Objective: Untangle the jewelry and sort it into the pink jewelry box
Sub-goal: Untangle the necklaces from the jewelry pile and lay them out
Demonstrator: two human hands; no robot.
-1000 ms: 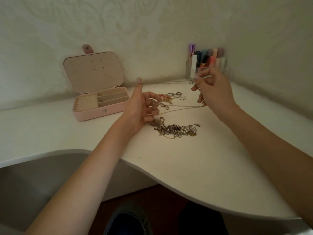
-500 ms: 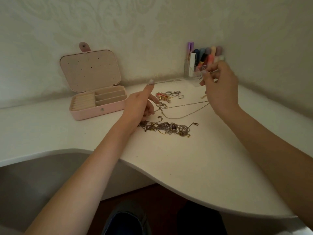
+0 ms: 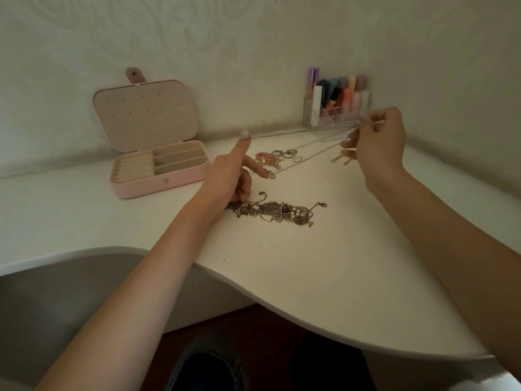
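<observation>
Silver chain [image 3: 298, 133], thin and hard to trace, stretches left to right between both hands above the table [image 3: 324, 263]. Left hand [image 3: 229, 176] hooks it over a raised finger; right hand [image 3: 377, 136] pinches its far end, fingers together. Tangled jewelry [image 3: 277, 211] lies near, partly hidden under the left hand. Pink jewelry box [image 3: 158, 167] stands open, left.

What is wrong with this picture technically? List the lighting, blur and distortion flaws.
Head view: dim, warm, even light with only soft shadows and no glare; the wide lens bows the table edge; the right hand is slightly motion-soft, and the thin chain it pinches nearly vanishes against the wall; the tangled jewelry pile is too murky to separate pieces.
</observation>
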